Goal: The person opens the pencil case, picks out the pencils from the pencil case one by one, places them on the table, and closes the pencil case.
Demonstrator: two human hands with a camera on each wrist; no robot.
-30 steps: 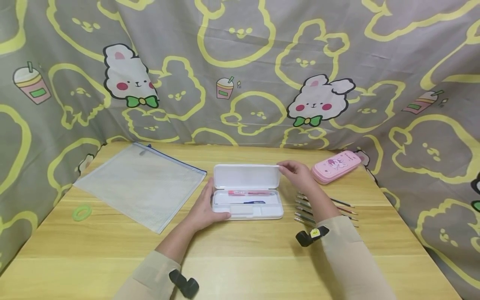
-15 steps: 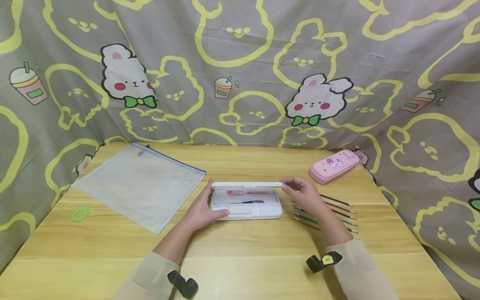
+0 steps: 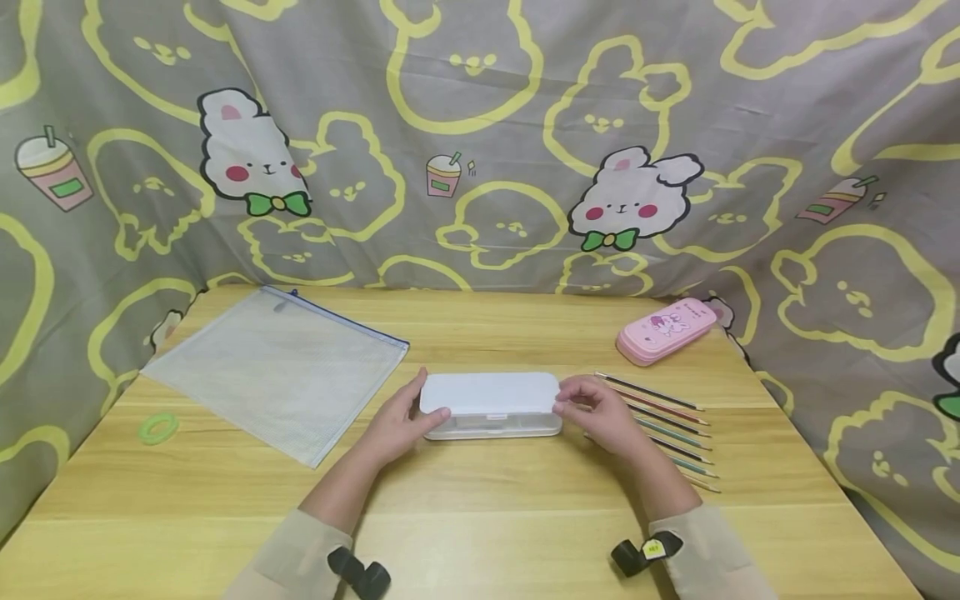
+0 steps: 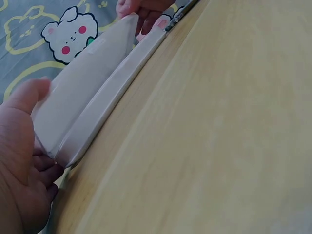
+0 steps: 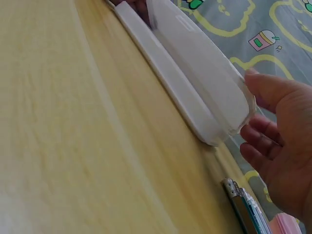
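A white pencil case [image 3: 491, 393] lies on the table, its lid [image 5: 200, 63] tilted partway down over the base [image 3: 495, 432]. A gap shows along the front, and most of the inside is hidden. My left hand [image 3: 399, 422] holds the case's left end, thumb toward the front and fingers around the side. At the other end, my right hand [image 3: 603, 414] pinches the lid's right edge between thumb and fingers. Several pencils [image 3: 678, 421] lie side by side just beyond the right hand, which covers some of their ends.
A clear mesh zip pouch [image 3: 277, 375] with a blue zipper lies flat at the left. Near it is a green ring [image 3: 158, 428]. A pink pencil case [image 3: 666, 331] sits at the back right, before a patterned curtain [image 3: 495, 167].
The lid has swung down from upright to nearly over the base, hiding the pens inside. My right hand came down and nearer with it; my left hand stays at the left end.
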